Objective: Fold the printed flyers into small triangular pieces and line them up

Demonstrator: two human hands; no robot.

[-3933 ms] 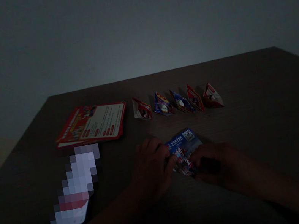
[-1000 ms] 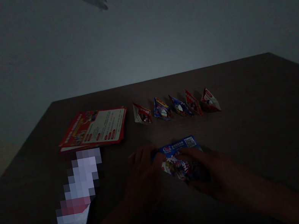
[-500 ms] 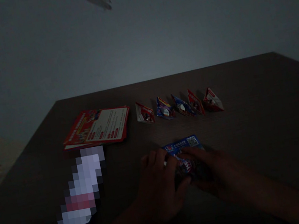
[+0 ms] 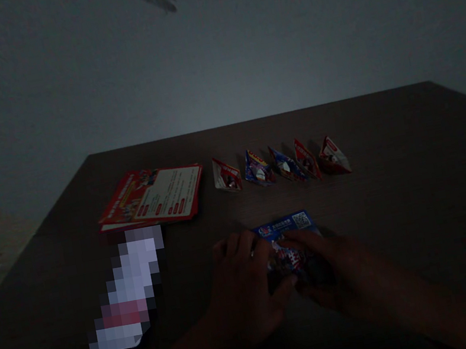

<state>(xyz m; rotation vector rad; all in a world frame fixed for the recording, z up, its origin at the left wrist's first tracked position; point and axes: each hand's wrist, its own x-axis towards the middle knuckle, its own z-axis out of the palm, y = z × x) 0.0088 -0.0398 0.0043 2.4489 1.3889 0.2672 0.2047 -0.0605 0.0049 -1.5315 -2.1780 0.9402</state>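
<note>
A blue printed sheet point(image 4: 282, 225) with a QR code lies on the table between my hands. My left hand point(image 4: 250, 283) grips its left side, fingers bent over it and thumb at the near edge. On the right side my right hand point(image 4: 337, 267) holds it, with the index finger on top and the thumb below. Beyond the hands stands a row of small folded paper pieces, among them a red and white one point(image 4: 227, 175), a blue one point(image 4: 258, 169) and a red and white one at the right end point(image 4: 333, 157).
A stack of red and white printed sheets point(image 4: 153, 197) lies at the left on the dark table point(image 4: 403, 168). Nearer me is a bright, pixelated phone-like object point(image 4: 130, 292). Behind the table rises a grey wall.
The left fingers have shifted slightly left on the blue sheet, and a little more of its printed middle shows. The view has moved very slightly.
</note>
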